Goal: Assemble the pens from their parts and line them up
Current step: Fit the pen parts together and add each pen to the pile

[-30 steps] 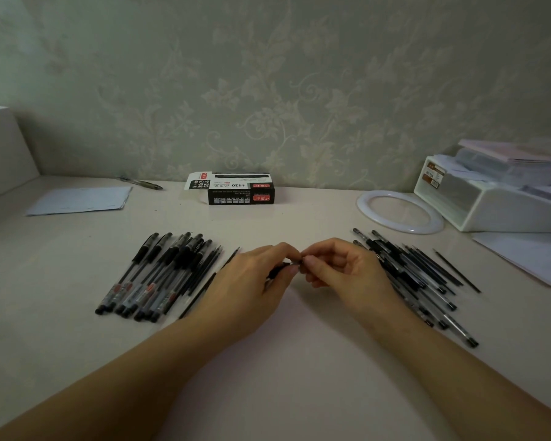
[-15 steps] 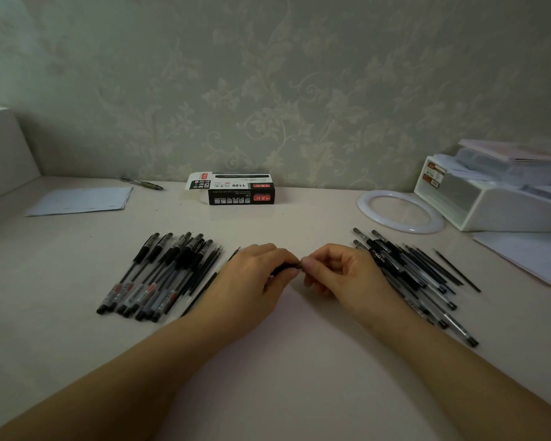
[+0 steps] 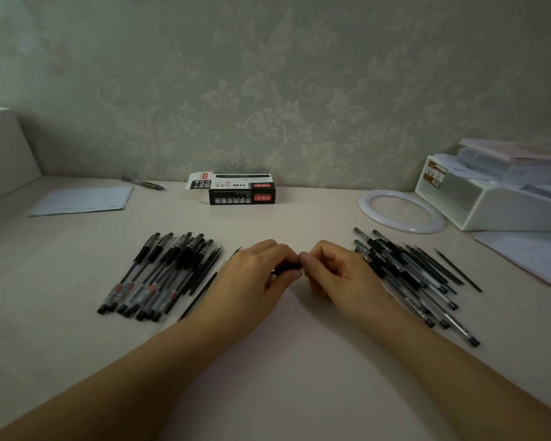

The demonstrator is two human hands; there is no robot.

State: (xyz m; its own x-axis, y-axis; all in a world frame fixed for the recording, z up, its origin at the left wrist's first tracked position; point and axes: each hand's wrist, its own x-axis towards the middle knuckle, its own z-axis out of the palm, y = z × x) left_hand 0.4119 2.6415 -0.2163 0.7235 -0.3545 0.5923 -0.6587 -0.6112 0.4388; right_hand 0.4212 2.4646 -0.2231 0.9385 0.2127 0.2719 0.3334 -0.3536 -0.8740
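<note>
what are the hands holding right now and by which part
One black pen part: left hand grips its left end, right hand pinches its right end.

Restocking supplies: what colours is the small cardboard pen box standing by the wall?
The small cardboard pen box is black and white with red labels, seen in the head view.

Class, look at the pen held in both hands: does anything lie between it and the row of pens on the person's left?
Yes: a loose black refill lies on the table between the pen and the row.
</note>
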